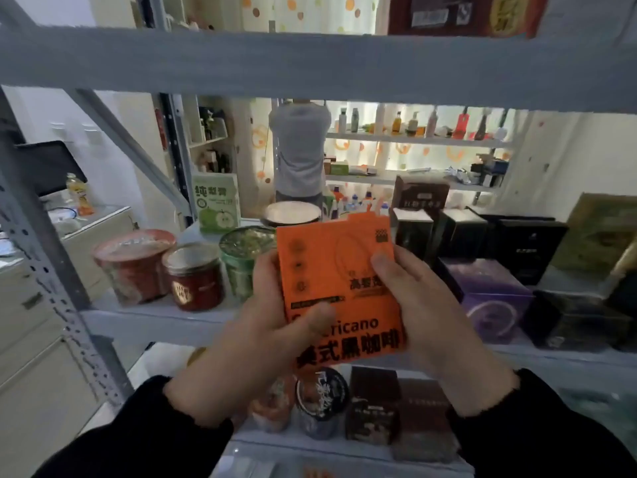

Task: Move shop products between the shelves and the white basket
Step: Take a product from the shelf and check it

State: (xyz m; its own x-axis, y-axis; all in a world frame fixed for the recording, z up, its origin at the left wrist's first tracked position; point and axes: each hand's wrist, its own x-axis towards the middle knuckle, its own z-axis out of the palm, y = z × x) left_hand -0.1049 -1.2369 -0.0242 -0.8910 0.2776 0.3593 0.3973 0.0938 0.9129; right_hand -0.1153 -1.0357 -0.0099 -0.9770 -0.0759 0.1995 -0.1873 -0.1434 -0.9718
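At the centre of the frame, the left grip (272, 326) and the right grip (424, 305) both clasped an orange coffee box (337, 270) (thumbs across its front), upright before the middle shelf (155, 320). Behind it stood a red jar (196, 277) at centre left and a purple box (493, 294) at right. Farther back, a person (300, 150) faced other shelves.

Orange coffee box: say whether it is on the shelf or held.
Held. The left hand and right hand grip the orange coffee box by its sides; its bottom hangs below the shelf board.
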